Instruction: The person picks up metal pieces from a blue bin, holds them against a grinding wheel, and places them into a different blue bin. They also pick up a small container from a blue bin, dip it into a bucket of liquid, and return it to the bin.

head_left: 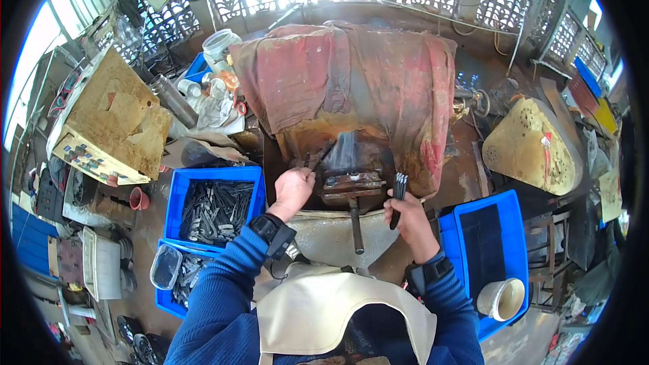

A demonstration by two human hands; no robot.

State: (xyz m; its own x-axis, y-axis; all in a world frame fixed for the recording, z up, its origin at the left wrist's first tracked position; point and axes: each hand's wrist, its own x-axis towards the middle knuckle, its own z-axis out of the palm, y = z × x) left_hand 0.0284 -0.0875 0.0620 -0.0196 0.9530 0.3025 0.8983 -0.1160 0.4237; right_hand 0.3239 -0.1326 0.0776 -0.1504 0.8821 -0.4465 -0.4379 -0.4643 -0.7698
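Note:
My left hand (pixel 294 191) is closed on a thin dark strip (pixel 322 153), whose far end points at the white water spray (pixel 345 151) under the cloth-draped machine. Upright in my right hand (pixel 412 222) is a bundle of slim dark strips (pixel 399 192) with bright, shiny tips, the fingers wrapped round its lower part. Between the hands stands a wet metal rest (pixel 351 184) with a rod handle (pixel 356 226) pointing toward me. Spray and shadow hide the inside of the machine, and the far tip of the left strip is blurred.
A stained red cloth (pixel 297 81) covers the machine. Left of me, a blue bin (pixel 214 174) holds many dark strips; a second blue bin (pixel 169 304) sits nearer. A blue crate (pixel 517 230) on the right carries a whitish bucket (pixel 501 299). A yellowish control box (pixel 111 115) stands far left.

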